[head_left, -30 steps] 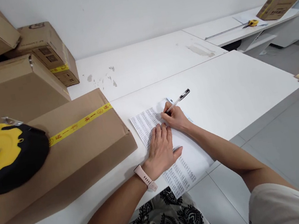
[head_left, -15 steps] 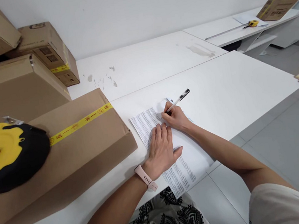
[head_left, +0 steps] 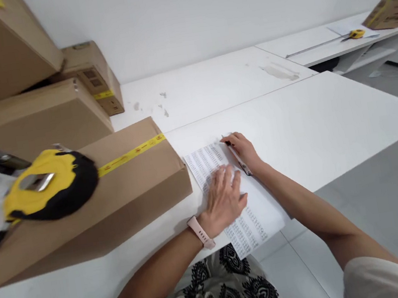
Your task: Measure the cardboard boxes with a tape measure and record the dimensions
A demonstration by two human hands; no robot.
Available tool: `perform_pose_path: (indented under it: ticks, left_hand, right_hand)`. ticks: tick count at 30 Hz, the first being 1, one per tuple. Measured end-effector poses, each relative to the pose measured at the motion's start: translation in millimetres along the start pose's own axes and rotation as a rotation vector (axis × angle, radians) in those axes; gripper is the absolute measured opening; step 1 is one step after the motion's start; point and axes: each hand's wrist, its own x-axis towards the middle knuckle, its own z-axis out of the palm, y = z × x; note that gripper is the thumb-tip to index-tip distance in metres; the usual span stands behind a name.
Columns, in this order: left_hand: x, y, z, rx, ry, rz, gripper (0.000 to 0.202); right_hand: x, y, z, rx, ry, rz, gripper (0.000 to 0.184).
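Observation:
A printed sheet of paper (head_left: 248,234) covered in rows of small characters lies on the white table, its lower corner hanging past the front edge. My left hand (head_left: 225,197) rests on the sheet, palm down, fingers stretched out and the thumb apart; it wears a pink wristband. At the sheet's upper right edge is my right hand (head_left: 243,151), with its fingers bent around a black-and-clear pen (head_left: 239,159). The pen now slants back toward my wrist, its dark end near the fingertips. Whether those fingers also grip the paper's edge I cannot tell.
A long cardboard box (head_left: 138,173) with yellow tape lies left of the paper, bearing a yellow-and-black tape measure (head_left: 51,185). More cardboard boxes (head_left: 38,114) are stacked behind it. Another tape measure (head_left: 357,34) and a box (head_left: 391,12) sit on the far right shelf.
The pen has swung from pointing up and right to lying back along my right hand. The right hand has turned at the sheet's edge. The view has shifted left.

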Motion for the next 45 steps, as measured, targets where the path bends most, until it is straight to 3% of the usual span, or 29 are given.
perform_pose_path:
  ticks: [2, 4, 6, 9, 11, 13, 16, 18, 21, 25, 27, 29, 31, 33, 36, 40, 42, 45]
  left_hand:
    - [-11.4, 7.6, -28.0, -0.054, 0.168, 0.053, 0.035]
    - [-28.8, 9.6, -67.6, -0.081, 0.388, 0.055, 0.023]
    - [-50.7, 1.2, -112.0, 0.005, 0.62, -0.058, 0.019]
    - [-83.0, -30.2, -169.4, 0.279, 0.887, -0.333, 0.03]
    - [-97.2, -54.7, -193.4, 0.3, 0.876, -0.531, 0.053]
    - [-102.0, -73.8, -206.2, 0.228, 0.771, -0.704, 0.077]
    - [-95.7, -89.0, -212.8, 0.17, 0.638, -0.841, 0.089]
    - [-90.3, -93.3, -214.2, 0.176, 0.649, -0.868, 0.087]
    - [-94.9, -92.6, -216.5, 0.077, 0.809, -0.82, 0.084]
    - [-131.0, -66.5, -212.8, -0.338, 1.015, -0.57, 0.082]
    - [-153.3, -43.5, -203.3, -0.631, 0.933, -0.478, 0.084]
    - [-170.7, -19.2, -190.0, -0.864, 0.757, -0.436, 0.09]
    - [-180.6, 0.7, -176.7, -0.983, 0.592, -0.428, 0.094]
    - [-184.3, 12.1, -167.1, -1.01, 0.501, -0.437, 0.092]
    - [-185.6, 12.2, -161.5, -0.977, 0.438, -0.462, 0.086]
    - [-192.3, -5.7, -164.3, -1.001, 0.407, -0.44, 0.087]
    - [-200.7, -17.0, -168.0, -0.982, 0.421, -0.452, 0.091]
    - [-220.8, -34.1, -175.8, -0.883, 0.488, -0.557, 0.095]
  right_hand:
    - [0.2, 5.4, 2.3, -0.102, -0.061, -0.06, 0.034]
    - [0.2, 9.7, 6.2, -0.165, -0.081, -0.089, 0.043]
    - [0.0, 12.5, 9.9, -0.188, -0.063, -0.096, 0.05]
    - [0.4, 14.0, 13.2, -0.18, -0.038, -0.084, 0.054]
    - [1.5, 13.9, 14.2, -0.179, -0.034, -0.058, 0.051]
    - [3.2, 13.2, 14.6, -0.185, -0.034, -0.036, 0.047]
    - [5.8, 9.9, 12.3, -0.189, -0.067, -0.024, 0.04]
    - [6.3, 3.9, 7.5, -0.167, -0.111, 0.008, 0.038]
    - [1.8, -17.0, -4.4, -0.073, -0.123, 0.05, 0.038]
    - [-21.0, -75.7, -23.3, 0.222, -0.119, 0.024, 0.028]
    - [-39.1, -114.7, -30.6, 0.444, -0.148, 0.04, 0.026]
    - [-57.7, -152.9, -34.9, 0.671, -0.251, 0.062, 0.03]
    - [-73.7, -183.8, -35.2, 0.821, -0.384, 0.053, 0.035]
    - [-85.5, -203.6, -31.9, 0.947, -0.478, 0.052, 0.041]
    - [-95.2, -214.6, -24.3, 1.045, -0.56, 0.079, 0.036]
    - [-91.0, -209.6, -21.6, 1.026, -0.658, 0.084, 0.026]
    - [-81.1, -200.7, -24.5, 0.941, -0.675, -0.006, 0.023]
    - [-62.4, -178.5, -28.6, 0.747, -0.55, -0.177, 0.019]
